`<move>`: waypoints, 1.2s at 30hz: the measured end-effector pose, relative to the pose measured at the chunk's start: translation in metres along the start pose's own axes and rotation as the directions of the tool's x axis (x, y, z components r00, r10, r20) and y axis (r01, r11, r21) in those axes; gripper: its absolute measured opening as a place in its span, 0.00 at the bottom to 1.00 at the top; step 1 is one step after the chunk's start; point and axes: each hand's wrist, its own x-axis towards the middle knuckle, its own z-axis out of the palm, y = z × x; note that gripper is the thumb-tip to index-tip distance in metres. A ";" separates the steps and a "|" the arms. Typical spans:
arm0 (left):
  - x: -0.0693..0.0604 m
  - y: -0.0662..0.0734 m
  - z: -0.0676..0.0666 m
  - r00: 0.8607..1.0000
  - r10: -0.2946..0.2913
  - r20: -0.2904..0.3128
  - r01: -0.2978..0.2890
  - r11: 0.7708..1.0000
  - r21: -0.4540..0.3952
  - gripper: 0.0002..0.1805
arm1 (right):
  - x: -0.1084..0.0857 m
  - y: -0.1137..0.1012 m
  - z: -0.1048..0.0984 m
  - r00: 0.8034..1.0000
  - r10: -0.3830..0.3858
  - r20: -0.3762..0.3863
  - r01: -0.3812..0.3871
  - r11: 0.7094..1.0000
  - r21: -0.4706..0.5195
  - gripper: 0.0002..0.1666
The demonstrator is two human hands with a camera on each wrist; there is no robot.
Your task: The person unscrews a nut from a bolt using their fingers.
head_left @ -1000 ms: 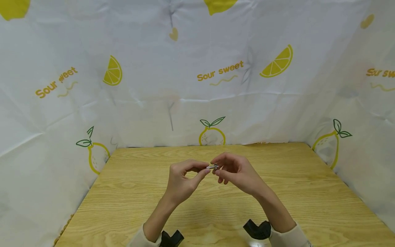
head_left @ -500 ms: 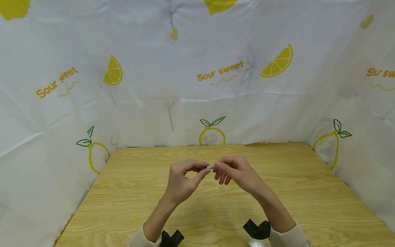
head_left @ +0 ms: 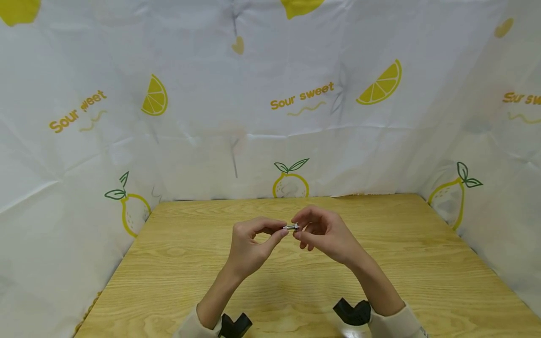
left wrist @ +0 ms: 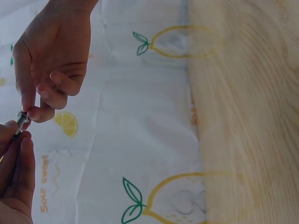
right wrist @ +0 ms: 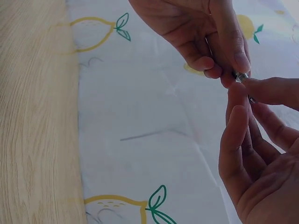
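A small silver bolt [head_left: 290,227] is held level above the table, with a hex nut [head_left: 297,226] near its right end. My left hand [head_left: 251,249] pinches the bolt's left end between thumb and fingertips, hiding that end. At the nut, my right hand [head_left: 327,234] has its thumb below and forefinger above, the other fingers loosely curled. In the left wrist view, the bolt [left wrist: 21,122] bridges the fingertips of both hands. The right wrist view shows only bits of the metal [right wrist: 240,77] between the fingers; the thread is too small to make out.
Beneath the hands lies a light wood-grain table [head_left: 270,300]. A white curtain [head_left: 211,108] printed with lemons surrounds its back and both sides. Black wrist mounts [head_left: 352,312] sit at both cream sleeves [head_left: 399,324].
Half a second ago my right thumb lay over the nut and covered it. The thumb has since dropped below and the forefinger risen, baring the nut. My left hand has kept its grip.
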 end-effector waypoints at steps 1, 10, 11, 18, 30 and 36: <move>0.000 0.000 0.000 1.000 0.002 0.000 -0.002 1.000 -0.002 0.06 | 0.000 0.000 0.000 1.000 0.005 0.001 -0.005 1.000 -0.003 0.12; 0.000 0.001 0.001 1.000 0.003 0.002 -0.003 1.000 -0.012 0.06 | 0.003 -0.001 0.001 0.995 0.089 0.052 -0.088 0.996 -0.019 0.15; 0.000 0.001 0.001 1.000 0.001 0.002 -0.001 1.000 -0.012 0.06 | 0.004 -0.001 0.001 0.994 0.099 0.056 -0.098 0.995 -0.020 0.16; 0.000 0.001 0.001 1.000 0.007 0.001 -0.007 1.000 -0.008 0.06 | 0.002 -0.001 0.001 0.997 0.054 0.052 -0.054 0.999 0.003 0.10; 0.000 0.002 0.000 1.000 0.004 -0.004 -0.004 1.000 -0.006 0.06 | 0.000 -0.003 0.001 1.000 0.010 0.005 -0.010 1.000 -0.001 0.12; 0.000 0.002 0.001 1.000 0.000 -0.002 0.000 1.000 -0.017 0.06 | 0.002 -0.002 0.001 0.998 0.063 0.021 -0.063 0.998 -0.032 0.11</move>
